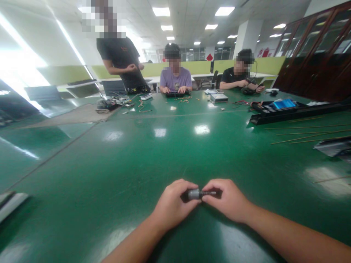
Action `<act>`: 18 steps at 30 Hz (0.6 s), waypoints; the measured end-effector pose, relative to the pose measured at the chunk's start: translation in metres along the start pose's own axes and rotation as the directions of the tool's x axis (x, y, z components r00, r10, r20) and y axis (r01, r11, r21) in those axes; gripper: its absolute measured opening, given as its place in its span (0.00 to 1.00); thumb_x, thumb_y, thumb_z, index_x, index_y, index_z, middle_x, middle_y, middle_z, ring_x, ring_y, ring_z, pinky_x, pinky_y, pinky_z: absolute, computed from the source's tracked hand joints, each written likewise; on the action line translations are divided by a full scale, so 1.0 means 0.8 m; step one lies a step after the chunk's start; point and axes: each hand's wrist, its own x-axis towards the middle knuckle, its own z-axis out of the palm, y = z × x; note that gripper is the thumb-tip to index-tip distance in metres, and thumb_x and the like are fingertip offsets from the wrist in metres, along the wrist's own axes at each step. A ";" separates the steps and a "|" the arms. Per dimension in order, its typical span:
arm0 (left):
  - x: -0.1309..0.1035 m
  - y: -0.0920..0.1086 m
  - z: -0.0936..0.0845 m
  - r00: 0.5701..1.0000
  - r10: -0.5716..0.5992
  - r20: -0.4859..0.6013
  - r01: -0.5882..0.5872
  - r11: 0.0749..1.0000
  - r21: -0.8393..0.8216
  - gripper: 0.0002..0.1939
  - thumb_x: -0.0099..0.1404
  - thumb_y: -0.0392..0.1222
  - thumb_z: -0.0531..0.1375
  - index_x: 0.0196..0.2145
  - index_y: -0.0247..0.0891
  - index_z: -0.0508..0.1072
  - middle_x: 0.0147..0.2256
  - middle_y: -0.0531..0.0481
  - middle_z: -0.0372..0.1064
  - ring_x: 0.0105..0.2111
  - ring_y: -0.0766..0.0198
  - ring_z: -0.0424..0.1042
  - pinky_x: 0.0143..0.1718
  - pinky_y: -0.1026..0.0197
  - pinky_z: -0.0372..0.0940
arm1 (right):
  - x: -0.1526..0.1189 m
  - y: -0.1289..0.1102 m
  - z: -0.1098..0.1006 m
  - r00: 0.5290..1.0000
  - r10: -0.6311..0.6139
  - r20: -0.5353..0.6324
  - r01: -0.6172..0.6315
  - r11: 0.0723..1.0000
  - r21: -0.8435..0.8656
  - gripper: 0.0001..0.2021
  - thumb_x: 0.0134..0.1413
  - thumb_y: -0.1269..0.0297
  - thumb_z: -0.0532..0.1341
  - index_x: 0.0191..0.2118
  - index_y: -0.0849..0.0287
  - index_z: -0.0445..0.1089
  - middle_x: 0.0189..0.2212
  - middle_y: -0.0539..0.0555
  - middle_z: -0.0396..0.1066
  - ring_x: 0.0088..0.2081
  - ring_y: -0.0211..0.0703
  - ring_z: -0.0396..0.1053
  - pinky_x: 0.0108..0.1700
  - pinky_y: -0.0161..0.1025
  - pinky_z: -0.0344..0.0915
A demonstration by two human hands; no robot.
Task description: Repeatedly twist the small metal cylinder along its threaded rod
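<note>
A small cylindrical metal part (194,194), silver-grey with a thinner dark ridged shaft on its right side, lies sideways between my hands near the front of the green table (137,157). My left hand (175,199) grips the thick silver body between thumb and fingers. The thumb and fingers of my right hand (227,197) close round the part where the shaft meets the body. Both hands are low over the tabletop, their fingertips almost touching.
Across the table one person (175,78) sits, another (236,75) sits to the right, and a third (120,58) stands at the left. A black rail (290,112) and thin rods (309,133) lie at the right. Cables and parts (109,104) lie at the far left.
</note>
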 end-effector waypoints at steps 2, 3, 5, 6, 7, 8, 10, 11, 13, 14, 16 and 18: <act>0.000 0.000 0.000 1.000 0.001 -0.001 -0.001 1.000 0.000 0.11 0.57 0.38 0.68 0.39 0.40 0.76 0.35 0.50 0.75 0.36 0.61 0.73 0.39 0.61 0.66 | 0.000 -0.001 0.000 1.000 0.001 -0.003 -0.001 1.000 0.003 0.04 0.50 0.67 0.66 0.33 0.57 0.78 0.28 0.51 0.76 0.32 0.42 0.71 0.35 0.35 0.62; -0.001 0.000 -0.001 1.000 0.001 0.001 -0.001 1.000 -0.002 0.11 0.57 0.38 0.68 0.39 0.40 0.76 0.36 0.50 0.75 0.36 0.61 0.73 0.39 0.61 0.66 | -0.001 -0.001 0.000 1.000 0.001 -0.004 -0.001 1.000 0.006 0.04 0.50 0.67 0.66 0.33 0.57 0.78 0.29 0.50 0.76 0.32 0.42 0.71 0.35 0.35 0.62; -0.001 0.001 -0.001 1.000 0.001 0.004 -0.001 1.000 -0.004 0.11 0.57 0.38 0.68 0.39 0.40 0.76 0.36 0.50 0.75 0.37 0.61 0.73 0.39 0.61 0.65 | -0.001 -0.001 0.000 1.000 0.001 -0.007 -0.001 1.000 0.011 0.04 0.50 0.68 0.66 0.33 0.57 0.78 0.28 0.50 0.76 0.32 0.41 0.71 0.35 0.35 0.62; -0.001 0.001 -0.001 1.000 0.000 0.004 0.000 1.000 -0.005 0.11 0.57 0.38 0.68 0.40 0.40 0.76 0.36 0.50 0.75 0.37 0.61 0.73 0.40 0.61 0.65 | 0.000 -0.001 0.000 1.000 0.002 -0.006 -0.002 1.000 0.013 0.04 0.50 0.68 0.66 0.33 0.57 0.78 0.28 0.50 0.76 0.32 0.41 0.71 0.35 0.35 0.62; -0.002 0.001 -0.001 1.000 0.001 0.003 -0.001 1.000 -0.005 0.11 0.57 0.38 0.68 0.40 0.40 0.76 0.36 0.50 0.75 0.37 0.61 0.73 0.40 0.61 0.65 | 0.000 -0.001 0.000 1.000 0.003 -0.007 -0.003 1.000 0.012 0.04 0.50 0.68 0.66 0.33 0.57 0.78 0.28 0.50 0.76 0.31 0.41 0.71 0.34 0.35 0.62; -0.002 0.000 -0.001 1.000 0.001 0.003 -0.001 1.000 -0.005 0.11 0.57 0.38 0.68 0.40 0.40 0.76 0.36 0.50 0.75 0.37 0.61 0.73 0.40 0.61 0.65 | 0.000 -0.001 0.000 1.000 0.005 -0.008 -0.005 1.000 0.012 0.03 0.50 0.68 0.66 0.33 0.57 0.78 0.28 0.50 0.76 0.31 0.41 0.71 0.34 0.35 0.62; -0.001 0.000 -0.002 1.000 0.003 0.001 -0.003 1.000 -0.007 0.11 0.57 0.38 0.67 0.40 0.40 0.76 0.36 0.50 0.75 0.37 0.61 0.73 0.40 0.61 0.65 | 0.000 -0.001 0.000 1.000 0.008 -0.012 -0.007 1.000 0.011 0.03 0.50 0.68 0.66 0.33 0.57 0.78 0.28 0.51 0.76 0.31 0.42 0.71 0.34 0.35 0.61; -0.001 0.000 -0.002 1.000 0.002 0.001 -0.002 1.000 -0.008 0.11 0.58 0.38 0.67 0.40 0.41 0.76 0.36 0.50 0.75 0.37 0.61 0.73 0.40 0.61 0.65 | 0.000 -0.002 0.000 1.000 0.008 -0.012 -0.008 1.000 0.013 0.03 0.50 0.68 0.66 0.33 0.58 0.78 0.28 0.51 0.76 0.31 0.41 0.71 0.34 0.35 0.61; 0.000 0.000 -0.003 1.000 0.000 0.002 0.000 1.000 -0.010 0.11 0.58 0.39 0.67 0.40 0.41 0.76 0.36 0.51 0.75 0.37 0.62 0.73 0.40 0.61 0.65 | -0.001 -0.002 0.000 1.000 0.012 -0.016 -0.012 1.000 0.020 0.03 0.50 0.68 0.66 0.32 0.58 0.78 0.28 0.50 0.76 0.31 0.41 0.71 0.33 0.34 0.61; 0.000 0.000 -0.003 1.000 0.000 0.003 0.000 1.000 -0.009 0.11 0.58 0.39 0.67 0.40 0.41 0.76 0.36 0.51 0.75 0.37 0.62 0.73 0.40 0.61 0.65 | -0.001 -0.003 0.000 1.000 0.016 -0.017 -0.015 1.000 0.022 0.03 0.50 0.68 0.65 0.32 0.58 0.78 0.28 0.50 0.76 0.31 0.41 0.71 0.33 0.34 0.61; 0.001 0.001 -0.004 1.000 0.003 0.002 -0.003 1.000 -0.010 0.11 0.58 0.39 0.68 0.40 0.41 0.76 0.36 0.51 0.75 0.37 0.62 0.73 0.40 0.61 0.65 | -0.002 -0.003 0.000 1.000 0.019 -0.018 -0.019 1.000 0.024 0.03 0.50 0.68 0.65 0.32 0.58 0.78 0.28 0.50 0.76 0.31 0.41 0.71 0.33 0.35 0.61; 0.000 0.001 -0.004 1.000 0.004 0.000 -0.004 1.000 -0.014 0.11 0.58 0.39 0.68 0.40 0.41 0.76 0.36 0.51 0.75 0.37 0.62 0.73 0.40 0.61 0.65 | -0.002 -0.003 0.000 1.000 0.016 -0.021 -0.016 1.000 0.024 0.03 0.50 0.69 0.65 0.32 0.58 0.78 0.28 0.50 0.76 0.31 0.41 0.71 0.34 0.35 0.61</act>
